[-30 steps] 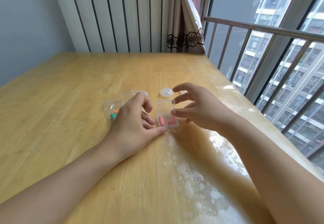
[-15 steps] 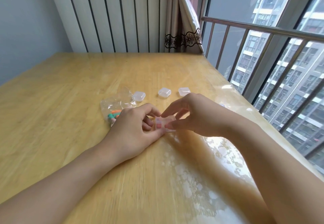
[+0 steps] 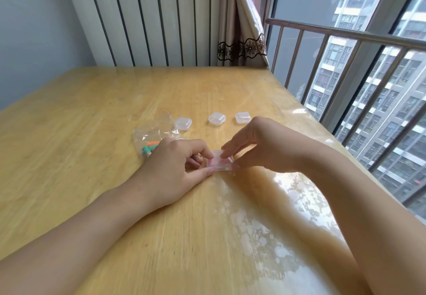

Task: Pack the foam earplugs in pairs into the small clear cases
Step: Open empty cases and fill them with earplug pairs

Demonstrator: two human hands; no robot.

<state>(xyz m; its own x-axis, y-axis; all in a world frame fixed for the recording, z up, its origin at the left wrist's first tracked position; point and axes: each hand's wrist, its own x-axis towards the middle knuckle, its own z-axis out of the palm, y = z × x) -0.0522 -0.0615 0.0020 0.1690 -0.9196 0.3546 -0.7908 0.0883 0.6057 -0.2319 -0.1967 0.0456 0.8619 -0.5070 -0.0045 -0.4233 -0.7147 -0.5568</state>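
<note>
A small clear case [image 3: 218, 162] with pink earplugs showing through its lowered lid lies on the wooden table [image 3: 96, 114]. My left hand [image 3: 175, 168] pinches its left side with thumb and forefinger. My right hand [image 3: 258, 144] presses fingertips on the lid and holds its right edge. A clear plastic bag [image 3: 154, 133] left of my left hand holds orange, green and pink earplugs [image 3: 149, 147], partly hidden by the hand. Three closed clear cases sit in a row behind: [image 3: 183, 123], [image 3: 217, 118], [image 3: 242, 117].
The table's right edge runs beside a window with a metal railing [image 3: 345, 31]. A curtain [image 3: 242, 29] and a ribbed white panel [image 3: 149, 18] stand behind the table's far edge.
The case's lid stood upright and open a second ago; it has come down over the pink earplugs. Both hands moved in onto the case. The three spare cases came into view.
</note>
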